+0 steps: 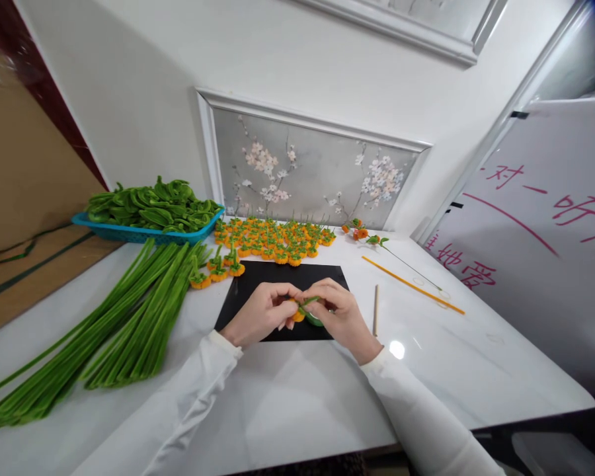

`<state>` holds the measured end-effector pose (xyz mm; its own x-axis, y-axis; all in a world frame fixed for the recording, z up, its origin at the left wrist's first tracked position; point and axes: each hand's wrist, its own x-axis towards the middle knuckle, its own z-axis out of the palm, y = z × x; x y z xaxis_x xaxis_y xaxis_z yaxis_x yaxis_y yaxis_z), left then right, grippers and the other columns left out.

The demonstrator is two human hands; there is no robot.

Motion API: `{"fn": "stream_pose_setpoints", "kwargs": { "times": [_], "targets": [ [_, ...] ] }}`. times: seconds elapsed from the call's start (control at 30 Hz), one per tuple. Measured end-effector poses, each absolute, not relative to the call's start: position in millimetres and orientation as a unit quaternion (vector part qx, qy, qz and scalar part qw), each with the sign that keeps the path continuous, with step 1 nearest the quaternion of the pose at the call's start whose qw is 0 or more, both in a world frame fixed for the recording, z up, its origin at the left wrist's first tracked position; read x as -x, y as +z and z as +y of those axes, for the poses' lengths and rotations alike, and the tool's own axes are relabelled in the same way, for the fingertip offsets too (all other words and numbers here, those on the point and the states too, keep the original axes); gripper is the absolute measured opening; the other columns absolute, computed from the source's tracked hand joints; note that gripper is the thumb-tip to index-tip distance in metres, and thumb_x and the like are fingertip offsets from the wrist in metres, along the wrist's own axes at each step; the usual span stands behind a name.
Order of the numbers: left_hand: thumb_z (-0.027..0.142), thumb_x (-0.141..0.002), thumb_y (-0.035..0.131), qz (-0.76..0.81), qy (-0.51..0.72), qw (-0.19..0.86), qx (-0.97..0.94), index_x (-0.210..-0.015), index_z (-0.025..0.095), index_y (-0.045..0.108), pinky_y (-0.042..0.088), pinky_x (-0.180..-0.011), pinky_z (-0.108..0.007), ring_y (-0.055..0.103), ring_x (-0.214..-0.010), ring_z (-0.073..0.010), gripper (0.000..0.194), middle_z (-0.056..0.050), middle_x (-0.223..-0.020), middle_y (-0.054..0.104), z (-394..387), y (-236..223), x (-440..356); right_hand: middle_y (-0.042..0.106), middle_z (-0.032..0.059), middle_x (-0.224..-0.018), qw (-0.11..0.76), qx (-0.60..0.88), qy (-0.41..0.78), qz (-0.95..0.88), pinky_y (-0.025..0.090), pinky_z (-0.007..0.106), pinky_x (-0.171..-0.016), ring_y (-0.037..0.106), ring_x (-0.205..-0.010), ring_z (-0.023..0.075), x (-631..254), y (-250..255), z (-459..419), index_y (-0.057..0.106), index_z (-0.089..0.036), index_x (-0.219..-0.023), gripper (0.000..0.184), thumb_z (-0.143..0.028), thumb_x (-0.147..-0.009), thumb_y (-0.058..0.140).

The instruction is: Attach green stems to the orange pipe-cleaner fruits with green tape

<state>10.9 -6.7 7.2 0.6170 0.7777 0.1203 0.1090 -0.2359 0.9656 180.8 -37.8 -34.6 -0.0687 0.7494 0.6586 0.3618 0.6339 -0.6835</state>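
Observation:
Over a black mat (248,281), my left hand (268,312) is closed around a small orange pipe-cleaner flower (298,316), fingers curled under it. My right hand (341,316) pinches the green stem (309,301) that rises from the same flower. Both sets of fingertips almost meet, hiding most of the piece. Just below the right fingers, a round green object like a tape roll (314,320) lies on the mat, partly covered. Beyond the mat stand many similar orange flowers (277,241) with green stems pointing up.
Bundles of green pipe cleaners (133,324) lie on the left. Behind them, a blue tray (178,237) holds green leaf pieces (153,205). To the right are an orange pipe cleaner (411,284), a wooden stick (375,309) and a long-stemmed flower sprig (377,240).

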Motion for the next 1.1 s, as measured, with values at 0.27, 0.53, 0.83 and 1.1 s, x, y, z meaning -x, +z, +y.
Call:
{"fn": "stream_pose_setpoints", "kwargs": {
  "times": [0.27,0.53,0.83,1.1],
  "targets": [
    [0.021,-0.072,0.057,0.302,0.298,0.65,-0.63,-0.09,0.016,0.052,0.027,-0.036,-0.013,0.047,-0.042,-0.0054,0.019,0.003,-0.061,0.056,-6,9,-11,0.056,0.0043,-0.088,0.547,0.361,0.207,-0.726,0.044,0.027,-0.063,0.055,-0.076,0.0144,-183,-31,-40,0.065,-0.021,-0.081,0.009,-0.021,-0.085,0.056],
    [0.024,-0.071,0.07,0.252,0.338,0.545,-0.725,-0.105,0.023,0.045,0.052,-0.071,-0.027,0.061,-0.082,-0.0134,0.042,-0.003,-0.108,0.052,-8,4,-13,0.048,-0.0026,-0.068,0.575,0.437,0.252,-0.644,0.034,0.022,-0.048,0.041,-0.054,0.0092,-176,-40,-37,0.052,-0.02,-0.085,0.011,-0.03,-0.089,0.049],
    [0.03,-0.082,0.059,0.261,0.338,0.606,-0.671,-0.103,0.021,0.042,0.054,-0.071,-0.03,0.064,-0.069,-0.0125,0.029,0.002,-0.078,0.059,-5,2,-16,0.057,0.0011,-0.076,0.571,0.423,0.202,-0.674,0.042,0.025,-0.058,0.051,-0.064,0.012,-181,-35,-37,0.058,-0.019,-0.084,0.009,-0.024,-0.087,0.051],
    [0.051,-0.088,0.043,0.276,0.262,0.685,-0.621,-0.103,0.021,0.042,0.046,-0.046,-0.019,0.062,-0.05,-0.0118,0.033,0.001,-0.064,0.062,-9,3,-15,0.057,0.0018,-0.077,0.56,0.395,0.13,-0.717,0.042,0.026,-0.063,0.053,-0.069,0.0133,-180,-31,-41,0.059,-0.019,-0.08,0.011,-0.016,-0.086,0.05]
  ]
}}
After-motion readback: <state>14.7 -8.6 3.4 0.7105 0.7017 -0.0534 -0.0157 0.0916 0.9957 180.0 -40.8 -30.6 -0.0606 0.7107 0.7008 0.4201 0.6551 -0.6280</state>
